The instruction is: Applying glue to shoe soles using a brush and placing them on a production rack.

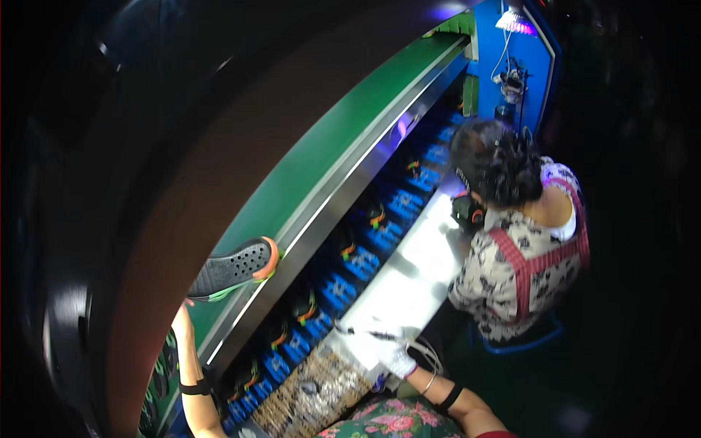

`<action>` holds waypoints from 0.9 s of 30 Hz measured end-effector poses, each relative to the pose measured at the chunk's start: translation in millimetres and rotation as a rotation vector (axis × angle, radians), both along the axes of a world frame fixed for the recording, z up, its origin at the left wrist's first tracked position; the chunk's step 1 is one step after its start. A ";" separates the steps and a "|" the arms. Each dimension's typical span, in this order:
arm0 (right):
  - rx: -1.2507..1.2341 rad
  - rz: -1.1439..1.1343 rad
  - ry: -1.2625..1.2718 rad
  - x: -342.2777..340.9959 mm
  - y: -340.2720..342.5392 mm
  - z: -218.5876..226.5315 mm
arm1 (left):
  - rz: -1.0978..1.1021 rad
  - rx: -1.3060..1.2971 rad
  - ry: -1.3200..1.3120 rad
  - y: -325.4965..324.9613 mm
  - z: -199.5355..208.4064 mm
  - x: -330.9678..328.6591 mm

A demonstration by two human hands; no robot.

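My left hand [182,319] reaches up at the left to the lower end of a black shoe sole [237,269] dotted with round holes, with an orange end and a green edge. A fingertip shows against it; the dark rim of the view hides most of the fingers. The sole is held over the green conveyor belt [321,171]. In a white glove, my right hand [396,358] is closed around a thin, dark, pen-like tool [369,333] with a cord behind it. Its tip points left, above the brightly lit white worktop [401,281].
Brown, shiny wrapping [310,390] covers the near worktop. Blue racks [339,290] carrying orange and green pieces line the conveyor's side. A co-worker [522,241] sits at the right on a blue stool [522,343]. A blue machine panel [537,80] with a lamp stands beyond.
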State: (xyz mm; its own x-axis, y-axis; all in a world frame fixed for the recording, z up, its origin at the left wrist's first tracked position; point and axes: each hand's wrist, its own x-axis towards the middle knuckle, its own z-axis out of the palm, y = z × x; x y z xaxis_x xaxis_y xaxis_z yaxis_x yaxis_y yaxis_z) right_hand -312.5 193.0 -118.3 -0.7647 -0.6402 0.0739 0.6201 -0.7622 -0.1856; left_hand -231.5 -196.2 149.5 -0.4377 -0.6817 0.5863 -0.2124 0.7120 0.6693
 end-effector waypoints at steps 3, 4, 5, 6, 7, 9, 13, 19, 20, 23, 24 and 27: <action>0.616 -0.069 -0.041 37.2 1.5 28.7 | 0.093 0.158 0.082 15.6 10.2 65.5; 0.592 -0.078 -0.060 45.9 0.9 38.4 | -0.008 0.081 0.133 29.8 10.7 82.3; 0.575 -0.097 -0.084 55.5 -3.0 44.6 | -0.050 0.209 0.149 43.8 8.6 92.8; 0.451 -0.046 -0.200 61.2 -3.6 53.4 | -0.068 0.158 0.258 47.1 -5.0 106.0; 0.330 -0.010 -0.327 67.7 0.1 60.4 | -0.052 0.196 0.136 51.8 -12.1 122.3; 0.851 -0.381 0.501 87.1 1.9 58.8 | -0.056 0.375 0.097 78.0 -39.6 150.2; 1.191 -0.700 1.207 127.8 1.7 99.0 | -0.225 0.856 -0.057 118.8 -102.4 203.5; 1.092 -0.551 1.444 180.7 -17.5 134.6 | -0.498 1.671 0.194 142.3 -184.7 259.1; 1.004 -0.547 1.408 182.3 -18.7 144.0 | -0.609 1.753 0.244 148.9 -188.4 269.3; 0.745 -0.468 1.267 181.3 -31.7 145.0 | -0.825 2.007 0.290 191.6 -188.3 283.6; 0.801 -0.039 0.856 188.3 -29.1 144.0 | -0.874 2.019 0.271 203.2 -184.3 284.4; 0.691 0.174 0.508 189.1 -36.9 164.1 | -0.964 2.068 0.378 209.0 -186.7 281.6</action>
